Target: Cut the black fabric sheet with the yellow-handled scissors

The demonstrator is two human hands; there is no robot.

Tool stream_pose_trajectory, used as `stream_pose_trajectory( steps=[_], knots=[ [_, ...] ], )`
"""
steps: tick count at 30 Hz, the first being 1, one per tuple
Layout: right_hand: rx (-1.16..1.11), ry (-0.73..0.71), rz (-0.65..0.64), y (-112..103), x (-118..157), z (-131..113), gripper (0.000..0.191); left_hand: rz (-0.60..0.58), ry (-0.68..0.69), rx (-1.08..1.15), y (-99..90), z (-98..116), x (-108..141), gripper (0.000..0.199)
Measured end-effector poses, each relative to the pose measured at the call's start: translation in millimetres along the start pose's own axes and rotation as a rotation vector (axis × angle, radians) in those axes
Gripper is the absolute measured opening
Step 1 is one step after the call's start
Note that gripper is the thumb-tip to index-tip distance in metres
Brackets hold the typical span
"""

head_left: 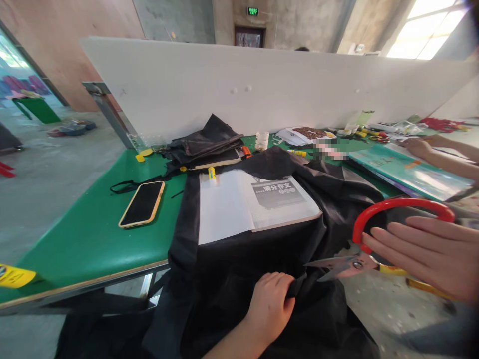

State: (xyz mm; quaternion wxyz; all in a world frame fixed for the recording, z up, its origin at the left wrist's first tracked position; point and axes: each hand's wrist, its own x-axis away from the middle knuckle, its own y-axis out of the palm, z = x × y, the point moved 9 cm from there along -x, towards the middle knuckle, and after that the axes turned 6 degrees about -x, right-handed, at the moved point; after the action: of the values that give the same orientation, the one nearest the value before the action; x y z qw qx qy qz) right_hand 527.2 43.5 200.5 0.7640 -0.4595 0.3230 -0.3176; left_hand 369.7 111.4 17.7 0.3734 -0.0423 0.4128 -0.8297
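A large sheet of black fabric (239,259) drapes over the table's front edge and hangs down in folds. My left hand (271,304) pinches a fold of it near the bottom middle. In my right hand (422,254) is a pair of scissors (359,264) with red handles, its fingers through the loop. The blades are parted and point left, at the fabric just right of my left hand. On the fabric lies an open book (224,214), with a blank white page on the left and a printed grey title page on the right.
A phone (142,204) lies on the green table (101,214) at left. Folded black cloth (209,142), a white cup (262,141) and a glue stick (212,174) stand or lie behind. Another person's hands (419,148) rest by a teal folder (404,164). A white partition (224,89) borders the back.
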Motion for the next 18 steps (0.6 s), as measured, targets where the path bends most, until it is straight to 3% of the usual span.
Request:
stream_pose_trajectory(
  steps=[2, 6, 15, 18],
  knots=[
    [0.095, -0.102, -0.116, 17, -5, -12, 0.058, 0.004, 0.036, -0.031, -0.8, 4, 1, 0.032],
    [0.137, -0.187, -0.109, 25, -20, -22, 0.056, 0.000, 0.076, -0.055, -3.8, 11, 0, 0.026],
    [0.156, -0.318, -0.011, 9, -73, -50, 0.052, 0.068, 0.068, -0.012, -14.1, 19, -2, 0.025],
    [0.009, -0.271, 0.005, 4, -86, -50, 0.052, 0.101, 0.089, 0.011, -19.1, 23, -1, 0.027]
  ],
)
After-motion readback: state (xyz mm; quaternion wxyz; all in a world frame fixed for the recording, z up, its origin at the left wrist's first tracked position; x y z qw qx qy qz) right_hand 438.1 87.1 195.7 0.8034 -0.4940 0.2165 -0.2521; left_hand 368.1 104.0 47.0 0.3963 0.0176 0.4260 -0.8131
